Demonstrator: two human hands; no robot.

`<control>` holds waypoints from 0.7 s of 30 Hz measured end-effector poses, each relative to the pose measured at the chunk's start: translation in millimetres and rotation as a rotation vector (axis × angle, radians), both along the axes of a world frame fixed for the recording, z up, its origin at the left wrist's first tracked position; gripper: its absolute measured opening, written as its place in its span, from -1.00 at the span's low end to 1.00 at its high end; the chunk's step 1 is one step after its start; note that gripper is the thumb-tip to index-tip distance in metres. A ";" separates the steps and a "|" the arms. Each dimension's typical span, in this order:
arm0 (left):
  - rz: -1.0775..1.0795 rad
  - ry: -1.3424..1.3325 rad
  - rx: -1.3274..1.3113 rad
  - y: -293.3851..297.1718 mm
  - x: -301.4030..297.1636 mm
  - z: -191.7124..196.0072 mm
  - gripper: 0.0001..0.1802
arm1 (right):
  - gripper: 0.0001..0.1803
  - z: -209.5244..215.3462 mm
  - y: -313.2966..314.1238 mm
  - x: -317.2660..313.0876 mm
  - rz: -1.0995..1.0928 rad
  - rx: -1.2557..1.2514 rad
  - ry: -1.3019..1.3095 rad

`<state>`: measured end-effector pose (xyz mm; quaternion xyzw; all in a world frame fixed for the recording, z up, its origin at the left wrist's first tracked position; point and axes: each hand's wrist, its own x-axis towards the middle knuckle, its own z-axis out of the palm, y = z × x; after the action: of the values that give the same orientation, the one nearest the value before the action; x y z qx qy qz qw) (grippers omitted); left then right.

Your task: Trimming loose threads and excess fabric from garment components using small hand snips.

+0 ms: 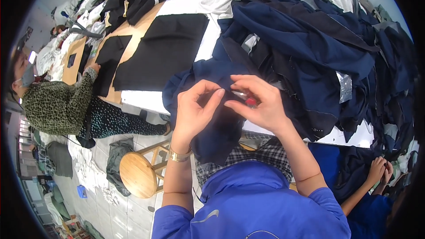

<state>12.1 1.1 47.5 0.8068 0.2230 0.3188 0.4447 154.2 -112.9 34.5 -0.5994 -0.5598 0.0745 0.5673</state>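
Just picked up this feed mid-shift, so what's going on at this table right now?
A person in a blue top works on a navy garment at the table edge. The left hand pinches the fabric while the right hand holds a small red-handled tool against it. A big heap of navy garments lies to the right. A co-worker in a patterned top handles black cut pieces.

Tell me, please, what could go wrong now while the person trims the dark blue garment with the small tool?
1. The right hand holds a small red-handled tool, probably thread snips, close to the left hand's fingertips; a slip might nick them.
2. The navy garment is pinched up between both hands, so the tool could cut fabric instead of thread.
3. The heap of navy garments behind looks loosely stacked and might slide toward the hands.
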 end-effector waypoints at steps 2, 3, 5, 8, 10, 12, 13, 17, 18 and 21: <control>0.004 0.017 0.003 1.7 0.9 7.5 -0.87 | -0.73 -7.5 11.5 -1.1 -0.031 0.069 -0.029; -0.004 -0.038 0.014 2.1 3.1 9.5 -0.86 | -0.82 -6.5 11.4 -1.7 -0.038 0.069 0.030; -0.003 -0.002 0.000 7.3 1.6 12.7 -0.85 | -0.84 -8.6 11.1 3.7 0.048 -0.036 0.248; 0.021 0.015 0.018 11.1 3.0 19.7 -0.83 | -0.87 1.4 8.0 7.3 0.208 -0.136 0.594; 0.037 0.072 0.020 16.4 1.0 20.8 -0.81 | -0.87 6.5 1.6 13.4 0.422 -0.302 0.991; 0.033 0.060 0.032 17.9 3.7 18.9 -0.80 | -0.87 4.3 0.1 15.9 0.448 -0.300 1.062; 0.032 0.055 0.025 17.9 4.4 18.5 -0.79 | -0.88 3.4 -0.2 16.6 0.458 -0.297 1.071; 0.031 0.032 -0.010 16.7 6.0 17.4 -0.77 | -0.87 3.4 1.9 16.3 0.402 -0.266 1.021; 0.030 0.033 -0.009 17.7 5.1 15.8 -0.77 | -0.87 4.2 2.0 16.9 0.402 -0.265 1.021; -0.049 0.007 -0.141 19.7 2.0 11.3 -0.78 | -0.86 8.6 0.6 20.1 0.359 -0.279 0.983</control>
<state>14.1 20.8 58.8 0.7798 0.2266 0.2885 0.5073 174.3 -112.3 43.1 -0.4587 -0.3067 0.5155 0.6556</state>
